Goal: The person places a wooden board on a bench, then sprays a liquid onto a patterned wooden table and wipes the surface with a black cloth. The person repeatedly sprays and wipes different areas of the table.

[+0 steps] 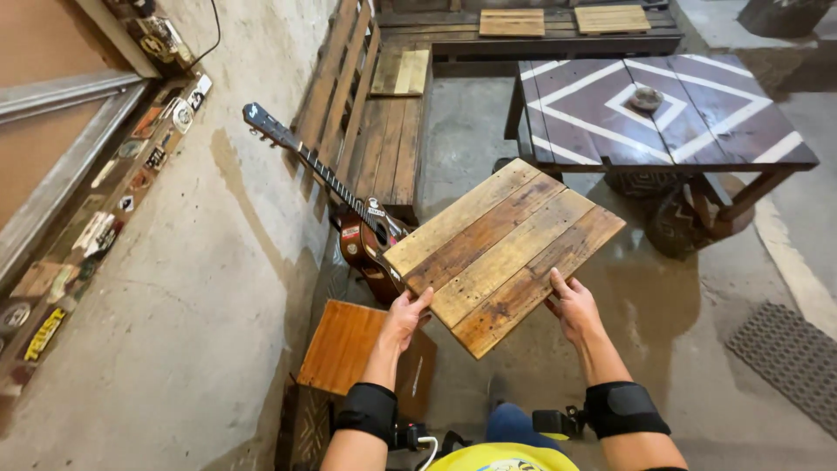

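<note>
I hold a square board of weathered wooden planks (501,253) up in front of me, tilted, above the floor. My left hand (404,318) grips its near left edge and my right hand (571,305) grips its near right edge. Both wrists wear black bands. Behind the board's left corner a small brown guitar (349,209) leans against the wall, its neck pointing up and left. Below my left hand stands a reddish-brown wooden box (344,349).
A dark table painted with white diamond lines (741,131) stands at the far right, a small dish (646,98) on it. A pallet-wood bench (384,139) runs along the plaster wall on the left. A metal floor grate (789,358) lies at right.
</note>
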